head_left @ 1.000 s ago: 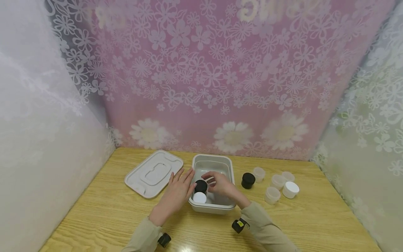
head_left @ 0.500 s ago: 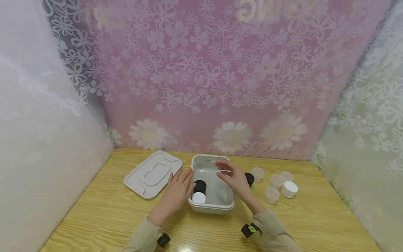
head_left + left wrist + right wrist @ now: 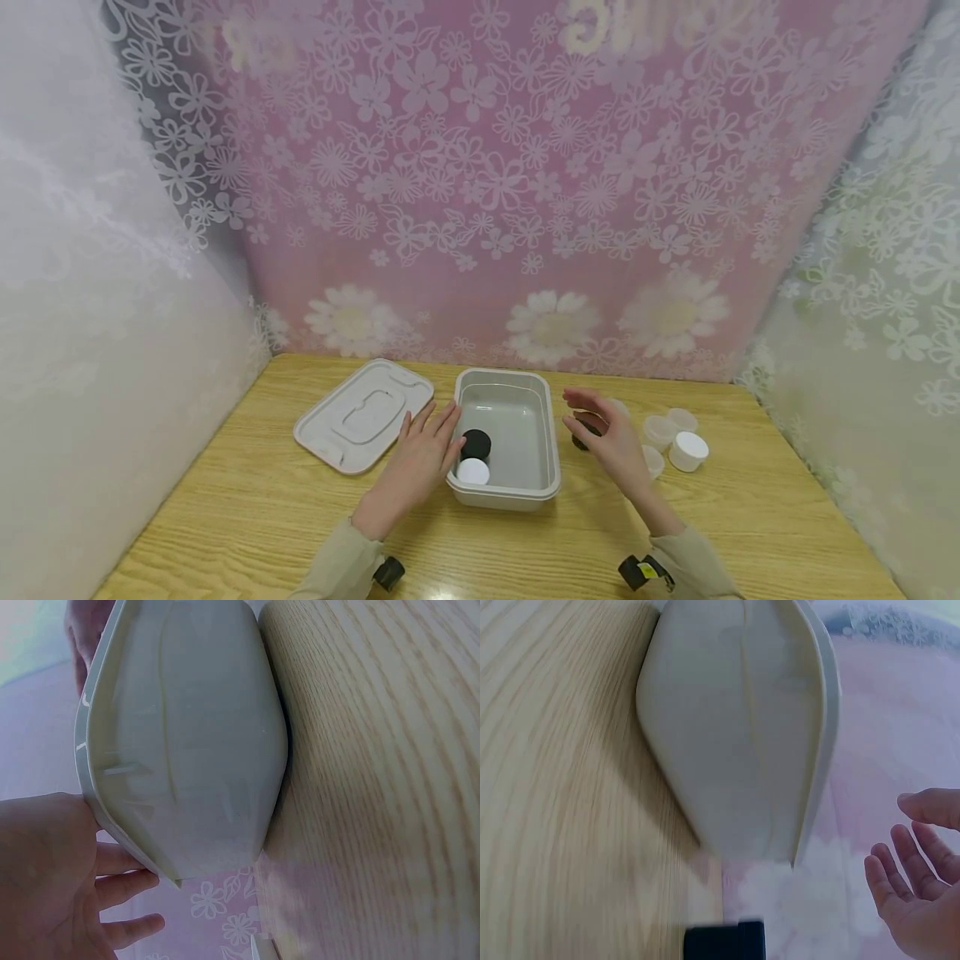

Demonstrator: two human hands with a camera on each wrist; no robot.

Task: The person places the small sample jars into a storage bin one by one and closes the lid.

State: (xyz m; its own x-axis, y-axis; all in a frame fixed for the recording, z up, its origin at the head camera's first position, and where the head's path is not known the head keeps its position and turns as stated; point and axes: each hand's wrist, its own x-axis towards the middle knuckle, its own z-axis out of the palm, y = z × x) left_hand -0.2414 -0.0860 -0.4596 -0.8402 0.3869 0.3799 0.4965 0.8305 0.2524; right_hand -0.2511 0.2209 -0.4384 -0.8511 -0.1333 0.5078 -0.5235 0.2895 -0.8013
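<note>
A light grey plastic tub [image 3: 553, 442] stands uncovered on the table. My left hand [image 3: 418, 457] rests on its left rim with fingers extended, also visible at the rim in the left wrist view. Inside, in the near left corner, a black-lidded jar [image 3: 476, 443] sits behind a white-lidded jar [image 3: 473, 472]. To the right of the tub, my right hand [image 3: 617, 442] hovers over another black jar [image 3: 583, 437], partly covering it. Its fingers are spread and loosely bent, with nothing between them. In the right wrist view, that jar appears low in the frame, below the hand.
The tub's lid [image 3: 363, 417] lies flat at the left. Right of my right hand stand a white jar [image 3: 688, 451] and several small translucent cups [image 3: 659, 431], some partly hidden by the hand. Patterned cloth [image 3: 480, 208] hangs behind the table [image 3: 247, 500].
My right hand has left the inside of the tub and moved right, out over the black jar on the table. The left hand has stayed on the rim.
</note>
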